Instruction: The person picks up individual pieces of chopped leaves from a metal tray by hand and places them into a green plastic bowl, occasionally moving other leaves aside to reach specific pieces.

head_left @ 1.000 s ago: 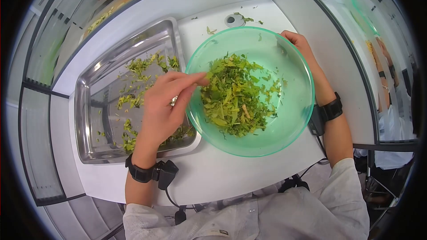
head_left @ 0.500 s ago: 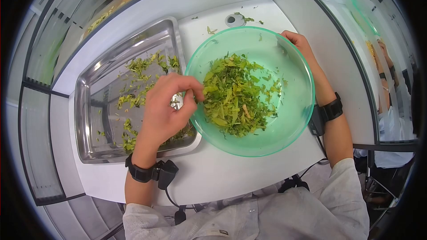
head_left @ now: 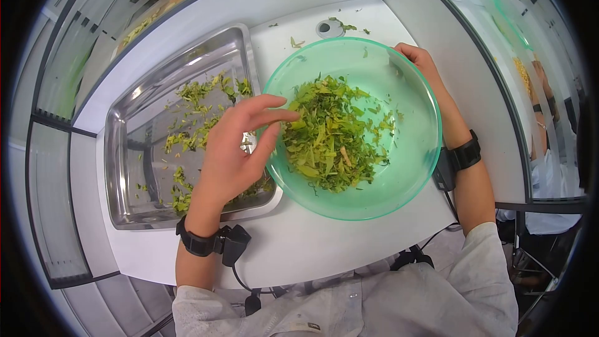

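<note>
A translucent green bowl [head_left: 412, 168] holds a heap of chopped leafy greens [head_left: 331, 137], piled toward its left side. My left hand [head_left: 237, 143] hovers at the bowl's left rim, its fingers stretched out and apart, fingertips just at the edge of the heap. Nothing shows between those fingers. At the bowl's far right rim, my right hand [head_left: 419, 62] is closed on the edge; some of its fingers are hidden behind the wall. Left of the bowl, partly under my left forearm, lies a steel tray [head_left: 146, 181] with scattered chopped greens [head_left: 193, 131].
White panels [head_left: 455, 87] rise at the back and right of the white table [head_left: 299, 243]. Behind the bowl a round cable grommet [head_left: 329, 29] has leaf scraps beside it. Black wrist devices [head_left: 206, 240] with cables sit on both my wrists. Other people are partly visible beyond the panels.
The fingers of my left hand have uncurled from a pinch and spread over the bowl's left rim. My right hand and the bowl stay in place.
</note>
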Demonstrator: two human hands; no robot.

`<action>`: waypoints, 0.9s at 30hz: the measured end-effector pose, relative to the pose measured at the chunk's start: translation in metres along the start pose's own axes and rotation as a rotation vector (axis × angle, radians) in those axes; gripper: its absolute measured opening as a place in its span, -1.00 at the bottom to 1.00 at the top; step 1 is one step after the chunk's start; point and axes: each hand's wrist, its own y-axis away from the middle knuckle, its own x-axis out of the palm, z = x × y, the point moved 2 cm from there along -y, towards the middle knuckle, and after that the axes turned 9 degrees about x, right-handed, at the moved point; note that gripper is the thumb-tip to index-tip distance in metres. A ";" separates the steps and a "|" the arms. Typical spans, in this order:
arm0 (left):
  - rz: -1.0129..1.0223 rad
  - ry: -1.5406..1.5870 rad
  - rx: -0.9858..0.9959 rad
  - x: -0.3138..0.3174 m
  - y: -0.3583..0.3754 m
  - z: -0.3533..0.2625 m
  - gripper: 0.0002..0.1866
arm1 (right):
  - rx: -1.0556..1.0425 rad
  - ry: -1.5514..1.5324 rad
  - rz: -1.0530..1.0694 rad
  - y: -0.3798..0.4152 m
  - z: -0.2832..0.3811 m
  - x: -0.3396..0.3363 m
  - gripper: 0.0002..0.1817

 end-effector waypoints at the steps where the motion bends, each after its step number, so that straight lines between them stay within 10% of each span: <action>1: -0.007 0.012 0.006 0.000 -0.001 -0.001 -0.62 | 0.000 -0.004 0.003 -0.001 -0.001 0.000 -0.68; 27: -0.015 0.160 -0.024 -0.001 0.000 -0.001 -0.68 | 0.000 0.007 -0.010 -0.003 -0.006 -0.001 -0.59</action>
